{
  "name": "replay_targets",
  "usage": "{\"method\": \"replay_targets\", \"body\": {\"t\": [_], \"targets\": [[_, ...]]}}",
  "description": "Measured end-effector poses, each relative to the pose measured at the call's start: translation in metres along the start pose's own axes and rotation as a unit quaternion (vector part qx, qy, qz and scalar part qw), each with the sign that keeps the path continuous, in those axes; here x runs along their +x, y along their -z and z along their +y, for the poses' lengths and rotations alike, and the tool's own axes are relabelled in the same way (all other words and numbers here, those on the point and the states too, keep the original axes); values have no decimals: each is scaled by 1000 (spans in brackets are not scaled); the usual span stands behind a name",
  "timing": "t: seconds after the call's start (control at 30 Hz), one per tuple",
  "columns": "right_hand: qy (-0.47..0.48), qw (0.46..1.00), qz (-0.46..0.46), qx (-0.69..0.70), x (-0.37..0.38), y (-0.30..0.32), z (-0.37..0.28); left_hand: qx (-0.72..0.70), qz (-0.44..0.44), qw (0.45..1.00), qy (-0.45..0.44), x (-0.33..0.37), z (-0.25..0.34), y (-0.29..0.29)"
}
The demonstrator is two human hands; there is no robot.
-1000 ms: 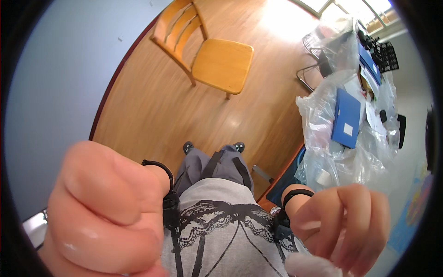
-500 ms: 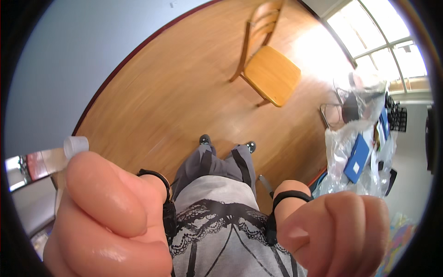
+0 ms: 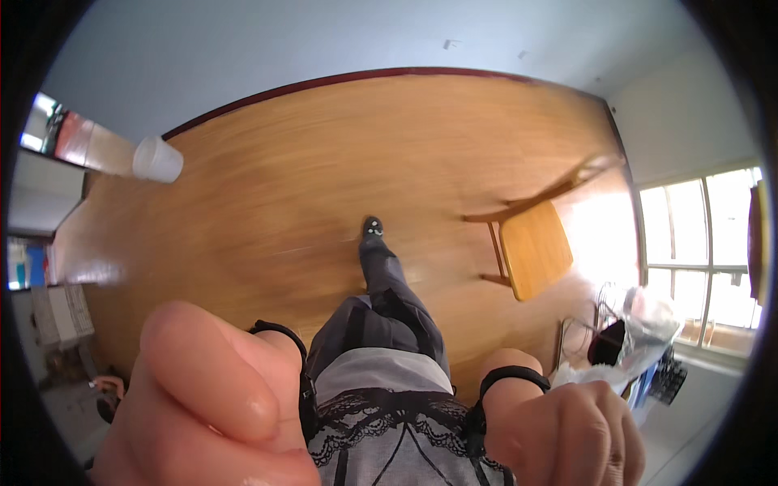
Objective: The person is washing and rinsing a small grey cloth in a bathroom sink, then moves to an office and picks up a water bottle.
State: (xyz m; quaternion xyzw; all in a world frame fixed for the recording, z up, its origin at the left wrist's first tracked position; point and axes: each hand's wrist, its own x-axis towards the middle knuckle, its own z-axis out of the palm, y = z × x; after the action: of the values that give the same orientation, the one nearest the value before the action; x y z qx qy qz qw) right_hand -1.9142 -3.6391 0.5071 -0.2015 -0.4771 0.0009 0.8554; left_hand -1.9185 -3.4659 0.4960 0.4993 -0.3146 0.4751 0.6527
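Note:
My left hand [image 3: 215, 397] is raised close in the lower left, its fingers curled into a closed shape. Whatever it may hold is hidden. At the lower right my right hand [image 3: 571, 433] is closed as well, back of the hand and knuckles showing, with its inner side out of sight. Around my left wrist runs a black strap [image 3: 284, 328], and another black strap [image 3: 519, 374] circles my right wrist. Neither hand touches the furniture in view.
A wooden chair [image 3: 539, 247] stands on the wood floor [image 3: 267, 194], right of my path. A white bin [image 3: 159, 159] is at the far left, with white boxes [image 3: 63, 314] nearer. Plastic-wrapped items [image 3: 648, 324] lie below the window [image 3: 697, 227] at right.
My view has turned left, so the chair and window now sit lower and farther right. One shoe shows instead of two, legs mid-stride. Both hands remain raised and closed.

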Motion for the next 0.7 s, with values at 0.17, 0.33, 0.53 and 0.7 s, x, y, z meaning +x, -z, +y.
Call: {"method": "replay_targets", "body": {"t": [0.17,0.33,0.53,0.7], "targets": [[-71,992,-11,101,22,40,45,41,45,997,-38,14,-23,29],[-115,948,-100,281,58,103,105,169,69,976,-117,39,-67,36],[-118,821,210,517,88,77,143,173,55,977,-112,64,-134,39],[-35,830,265,489,110,100,156,156,94,974,-134,80,-187,36]]}}
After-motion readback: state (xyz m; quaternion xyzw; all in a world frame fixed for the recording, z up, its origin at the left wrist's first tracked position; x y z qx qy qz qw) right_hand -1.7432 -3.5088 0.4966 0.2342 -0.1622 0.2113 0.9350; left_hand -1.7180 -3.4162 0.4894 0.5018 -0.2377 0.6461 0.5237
